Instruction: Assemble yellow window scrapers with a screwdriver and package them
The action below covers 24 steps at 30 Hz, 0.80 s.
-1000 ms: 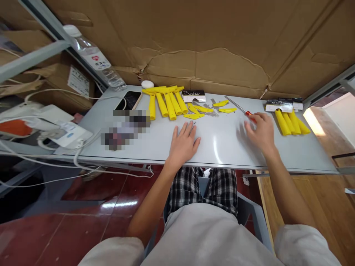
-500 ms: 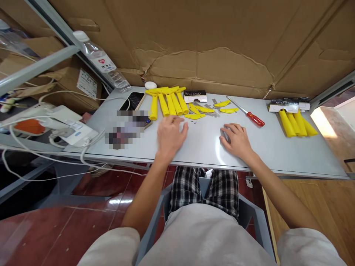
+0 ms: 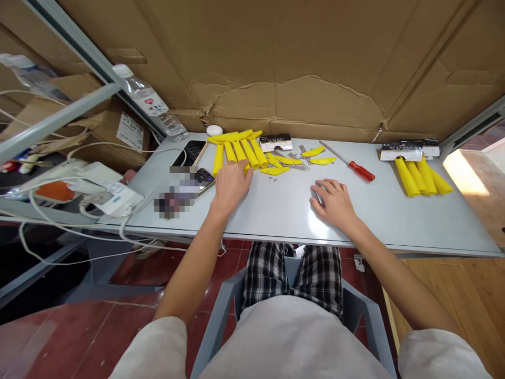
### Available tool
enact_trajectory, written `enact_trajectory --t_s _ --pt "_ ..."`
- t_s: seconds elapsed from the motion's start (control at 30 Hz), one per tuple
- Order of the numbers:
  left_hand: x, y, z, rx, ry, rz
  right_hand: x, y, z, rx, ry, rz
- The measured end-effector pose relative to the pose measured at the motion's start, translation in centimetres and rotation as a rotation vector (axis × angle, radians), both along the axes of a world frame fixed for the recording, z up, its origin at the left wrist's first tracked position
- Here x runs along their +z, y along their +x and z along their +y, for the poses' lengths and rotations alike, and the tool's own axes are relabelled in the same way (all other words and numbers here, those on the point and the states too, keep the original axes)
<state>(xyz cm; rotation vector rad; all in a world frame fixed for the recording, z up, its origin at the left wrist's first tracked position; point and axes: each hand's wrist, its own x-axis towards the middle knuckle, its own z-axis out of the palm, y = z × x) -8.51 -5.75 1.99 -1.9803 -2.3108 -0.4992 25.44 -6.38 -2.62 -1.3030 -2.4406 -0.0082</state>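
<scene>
My left hand (image 3: 232,185) is at the lower ends of a row of yellow T-shaped scraper handles (image 3: 229,152). Its thumb and forefinger close around the end of one handle, which still lies in the row; the other fingers are partly hidden. My right hand (image 3: 334,201) rests on the table, fingers slightly bent and apart, holding nothing. Between and beyond the hands lie several flat yellow blade covers (image 3: 275,170), some thin metal blades (image 3: 302,166) and tiny screws (image 3: 273,179). A screwdriver (image 3: 361,171) with a red handle lies beyond my right hand.
A black-and-white card (image 3: 275,142) lies at the back, and carded yellow scrapers (image 3: 417,176) at right. To the left are a phone (image 3: 192,152), another partly blurred phone (image 3: 205,177), a water bottle (image 3: 158,108), a power strip (image 3: 114,197) and loose cables. Cardboard (image 3: 315,63) stands behind.
My left hand has moved slightly left and forward onto the end of a yellow handle, its thumb and forefinger closing. The right hand stays in place. The view has tilted a little.
</scene>
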Motion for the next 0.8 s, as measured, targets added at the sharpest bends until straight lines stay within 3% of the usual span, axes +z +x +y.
enact_trajectory --t_s 0.2,0.37,0.47,0.63,0.8 --pt "0.2 0.8 -3.6 -0.065 0.421 -0.108 0.1 -0.1 -0.1 0.006 0.002 0.008" --pt "-0.2 5.8 -10.0 -0.238 0.659 -0.140 0.2 -0.1 -0.1 0.020 -0.011 0.027" --pt "-1.4 9.0 -12.5 -0.347 0.651 -0.186 0.3 0.1 0.0 0.014 -0.024 0.110" --pt "-3.4 11.8 -13.9 -0.427 0.536 -0.271 0.2 0.9 0.5 -0.040 -0.029 0.310" --pt "-4.1 12.7 -14.5 -0.533 0.348 -0.311 0.7 1.4 1.3 -0.020 -0.066 0.188"
